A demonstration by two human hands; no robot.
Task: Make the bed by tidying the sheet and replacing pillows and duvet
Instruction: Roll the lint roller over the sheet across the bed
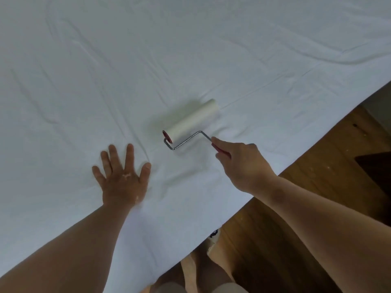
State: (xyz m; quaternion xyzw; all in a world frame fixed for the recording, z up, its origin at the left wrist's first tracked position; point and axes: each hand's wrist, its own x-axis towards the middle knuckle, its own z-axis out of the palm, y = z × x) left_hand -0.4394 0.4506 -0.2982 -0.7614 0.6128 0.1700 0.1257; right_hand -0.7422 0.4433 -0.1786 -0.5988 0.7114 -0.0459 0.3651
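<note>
A white sheet (pixel 190 49) covers the bed and fills most of the view, with soft creases across it. My left hand (pixel 121 178) lies flat on the sheet, fingers spread and straight, pressing the cloth down. My right hand (pixel 241 163) grips the red handle of a lint roller (pixel 191 121). The roller's white drum rests on the sheet just beyond and between the two hands, joined to the handle by a bent metal rod. No pillows or duvet are in view.
The bed's edge runs diagonally from the right side down to the bottom centre. Beyond it lies a wooden floor (pixel 317 187), with a dark object (pixel 374 168) at the right edge. My legs (pixel 203 278) stand against the bed at the bottom.
</note>
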